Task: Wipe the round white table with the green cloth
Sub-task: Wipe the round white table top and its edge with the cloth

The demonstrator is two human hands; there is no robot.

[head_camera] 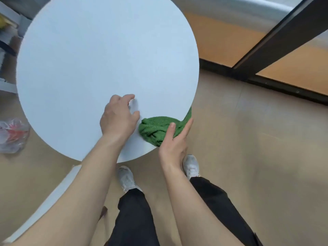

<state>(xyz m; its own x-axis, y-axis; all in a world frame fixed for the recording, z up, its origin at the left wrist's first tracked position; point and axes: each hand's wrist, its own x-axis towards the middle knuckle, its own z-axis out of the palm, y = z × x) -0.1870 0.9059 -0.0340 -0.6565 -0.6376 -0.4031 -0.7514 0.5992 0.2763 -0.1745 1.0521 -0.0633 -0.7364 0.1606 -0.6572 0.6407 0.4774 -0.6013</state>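
The round white table (99,59) fills the upper left of the head view. A bunched green cloth (156,128) lies at its near right edge, with one corner hanging over the rim. My right hand (174,142) is at the table's edge, thumb on top of the cloth and fingers stretched along its outer side, gripping it. My left hand (119,118) rests on the tabletop just left of the cloth, fingers curled and spread, holding nothing.
A clear plastic bag (12,135) with something red inside lies on the floor at the left. A dark door frame (276,43) and threshold cross the upper right. My feet in white shoes (126,178) stand under the table's near edge. A white board edge (46,205) runs lower left.
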